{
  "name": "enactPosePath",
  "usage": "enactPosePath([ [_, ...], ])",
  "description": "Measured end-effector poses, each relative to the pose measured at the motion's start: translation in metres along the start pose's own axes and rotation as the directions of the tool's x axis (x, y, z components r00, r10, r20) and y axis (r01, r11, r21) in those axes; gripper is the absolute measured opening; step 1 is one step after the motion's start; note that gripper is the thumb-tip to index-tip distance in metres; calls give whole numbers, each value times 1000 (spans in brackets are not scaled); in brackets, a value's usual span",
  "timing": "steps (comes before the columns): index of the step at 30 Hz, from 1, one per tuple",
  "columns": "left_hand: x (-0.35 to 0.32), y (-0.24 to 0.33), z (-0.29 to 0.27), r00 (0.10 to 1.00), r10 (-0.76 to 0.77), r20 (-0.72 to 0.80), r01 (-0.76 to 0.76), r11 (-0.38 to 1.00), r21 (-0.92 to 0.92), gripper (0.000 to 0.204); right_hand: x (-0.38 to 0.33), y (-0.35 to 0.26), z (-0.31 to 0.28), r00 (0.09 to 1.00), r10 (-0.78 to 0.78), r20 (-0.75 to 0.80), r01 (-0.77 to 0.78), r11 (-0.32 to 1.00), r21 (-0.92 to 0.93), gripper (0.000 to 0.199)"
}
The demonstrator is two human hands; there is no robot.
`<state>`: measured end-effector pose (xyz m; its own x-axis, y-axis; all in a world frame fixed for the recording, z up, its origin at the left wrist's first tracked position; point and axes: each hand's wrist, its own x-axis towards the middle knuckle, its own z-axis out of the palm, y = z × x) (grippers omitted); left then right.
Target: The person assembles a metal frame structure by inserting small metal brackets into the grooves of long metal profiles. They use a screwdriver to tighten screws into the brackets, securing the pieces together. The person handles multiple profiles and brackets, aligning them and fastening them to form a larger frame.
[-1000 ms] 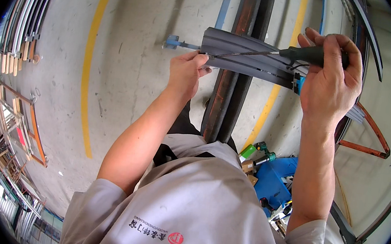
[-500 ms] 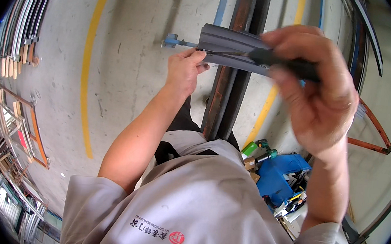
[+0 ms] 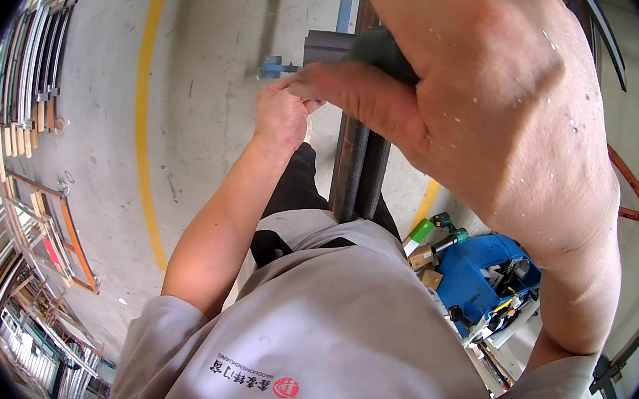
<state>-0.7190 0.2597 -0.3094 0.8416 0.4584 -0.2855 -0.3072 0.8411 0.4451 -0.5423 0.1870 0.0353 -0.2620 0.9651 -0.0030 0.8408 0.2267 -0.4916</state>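
Close to the camera, my right hand (image 3: pixel 491 124) is closed around a screwdriver-like tool (image 3: pixel 388 53) with a thick dark handle. Its thumb reaches left to the fingertips of my left hand (image 3: pixel 279 121). My left hand pinches the near left edge of a short grey ribbed profile piece (image 3: pixel 326 43), which lies across a rusty steel beam (image 3: pixel 348 163). Most of the profile and the tool's tip are hidden by my right hand and thumb.
A blue clamp-like fitting (image 3: pixel 273 67) sticks out left of the profile. At the lower right stands a blue bin (image 3: pixel 475 274) of tools, with a green power drill (image 3: pixel 451 239) beside it. Racks of long profiles (image 3: pixel 39 53) line the left; a yellow line (image 3: pixel 147 64) crosses the floor.
My right hand has come up and left, much nearer the camera, and its thumb now meets my left hand. It covers most of the profile and the tool's thin shaft, both visible before.
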Motion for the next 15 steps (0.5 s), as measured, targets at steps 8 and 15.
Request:
enactPosePath([
  [8,-7,-4,56,898,198,-394,-164,979,119,18,0,8,3,999,-27,-29,27,1000,4,33],
  [15,-8,-2,46,892,79,-446,-38,994,100,21,-3,8,2,999,-32,-32,33,999,1,33],
])
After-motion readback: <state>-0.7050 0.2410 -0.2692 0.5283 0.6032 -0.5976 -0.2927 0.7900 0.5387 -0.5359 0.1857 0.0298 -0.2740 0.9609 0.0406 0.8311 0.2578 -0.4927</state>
